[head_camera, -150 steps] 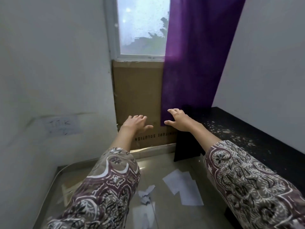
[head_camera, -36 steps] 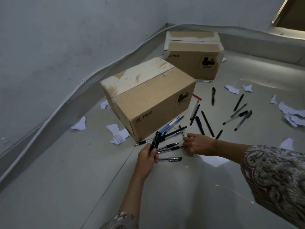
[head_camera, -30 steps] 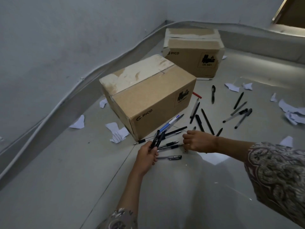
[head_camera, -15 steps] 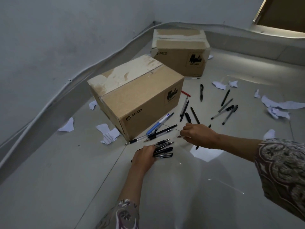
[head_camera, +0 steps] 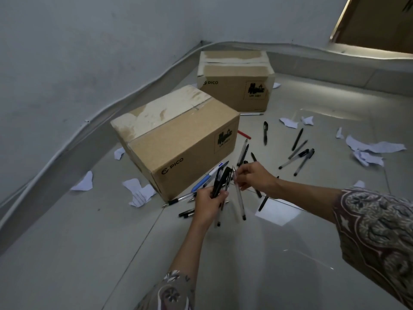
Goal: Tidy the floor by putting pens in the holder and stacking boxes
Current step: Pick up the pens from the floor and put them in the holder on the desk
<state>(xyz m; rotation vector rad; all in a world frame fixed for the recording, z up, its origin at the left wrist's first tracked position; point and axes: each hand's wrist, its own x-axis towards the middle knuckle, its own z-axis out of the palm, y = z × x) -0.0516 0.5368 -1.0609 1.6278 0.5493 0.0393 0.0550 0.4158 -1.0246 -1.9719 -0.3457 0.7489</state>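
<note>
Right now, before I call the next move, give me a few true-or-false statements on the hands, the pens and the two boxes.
1. The left hand grips a bunch of dark pens. True.
2. The right hand is empty. False: its fingers pinch a clear pen that hangs off the floor.
3. The far box is stacked on the near box. False: both stand apart on the floor.
4. Pens still lie on the floor, such as the black one right of the near box. True.
5. A pen holder stands beside the near box. False: no holder is in view.
</note>
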